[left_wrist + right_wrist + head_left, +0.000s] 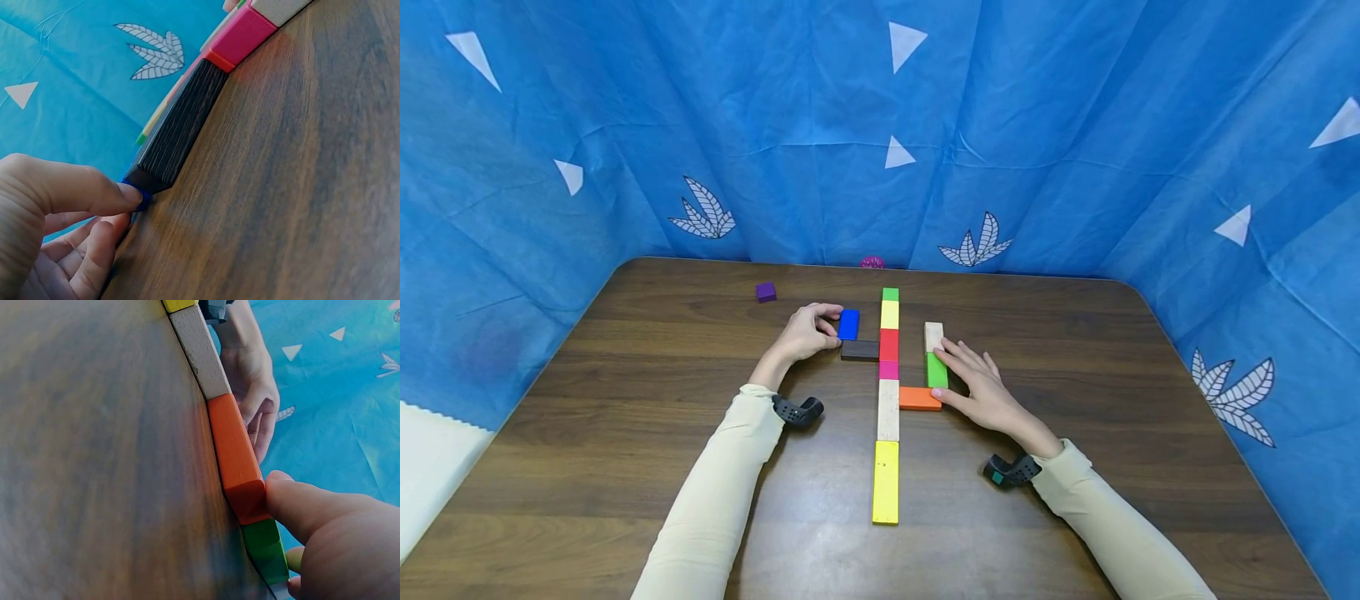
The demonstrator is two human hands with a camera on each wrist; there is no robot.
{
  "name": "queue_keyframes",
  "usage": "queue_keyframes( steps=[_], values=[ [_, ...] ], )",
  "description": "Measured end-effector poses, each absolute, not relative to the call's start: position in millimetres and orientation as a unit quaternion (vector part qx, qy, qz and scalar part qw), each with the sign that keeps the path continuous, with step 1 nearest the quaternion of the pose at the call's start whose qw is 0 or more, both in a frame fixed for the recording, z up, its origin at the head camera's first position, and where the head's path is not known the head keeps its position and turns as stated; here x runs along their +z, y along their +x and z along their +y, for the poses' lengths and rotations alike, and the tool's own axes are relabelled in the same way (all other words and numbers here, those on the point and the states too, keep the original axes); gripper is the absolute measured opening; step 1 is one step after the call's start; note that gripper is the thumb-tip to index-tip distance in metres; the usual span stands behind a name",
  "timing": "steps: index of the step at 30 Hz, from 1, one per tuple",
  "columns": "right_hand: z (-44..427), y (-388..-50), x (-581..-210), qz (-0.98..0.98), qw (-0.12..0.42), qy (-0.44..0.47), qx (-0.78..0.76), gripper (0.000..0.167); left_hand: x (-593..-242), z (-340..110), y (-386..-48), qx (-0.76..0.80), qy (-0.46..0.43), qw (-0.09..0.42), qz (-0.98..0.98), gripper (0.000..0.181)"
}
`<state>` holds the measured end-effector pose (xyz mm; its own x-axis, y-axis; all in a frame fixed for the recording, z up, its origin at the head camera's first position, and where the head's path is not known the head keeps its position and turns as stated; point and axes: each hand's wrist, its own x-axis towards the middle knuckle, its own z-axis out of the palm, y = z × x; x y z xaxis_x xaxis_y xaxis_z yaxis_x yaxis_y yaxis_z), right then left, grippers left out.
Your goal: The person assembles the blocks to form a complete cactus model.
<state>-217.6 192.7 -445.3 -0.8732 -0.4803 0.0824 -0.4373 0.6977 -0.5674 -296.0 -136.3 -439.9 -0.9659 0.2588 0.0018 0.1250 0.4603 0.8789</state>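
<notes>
My left hand pinches a blue block at its left side, the thumb at the near end and a finger at the far end. That block stands against the left part of a black block, whose right end meets the column of blocks. Over on the right, my right hand has its fingers extended beside a green block and a cream block. Its thumb touches the outer end of an orange block. In the right wrist view the hand hides part of the green block.
A straight column of blocks runs down the middle of the brown wooden table, with a yellow block nearest me and a red block farther up. A purple block lies alone at the back left. A blue curtain hangs behind.
</notes>
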Motion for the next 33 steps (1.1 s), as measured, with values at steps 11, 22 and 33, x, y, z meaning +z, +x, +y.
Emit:
queue_keyframes(
  steps=[11, 22, 33],
  values=[
    [193, -217, -445, 0.920, 0.036, -0.248, -0.301, 0.067, -438, -143, -292, 0.529, 0.110, 0.061, 0.839, 0.058],
    [193, -216, -446, 0.920, 0.021, -0.252, -0.300, 0.069, -432, -196, -304, 0.536, -0.031, -0.208, 0.818, 0.035],
    [193, -216, -447, 0.918, 0.028, -0.252, -0.306, 0.068, -442, -233, -320, 0.477, -0.086, -0.087, 0.870, 0.055]
  ],
)
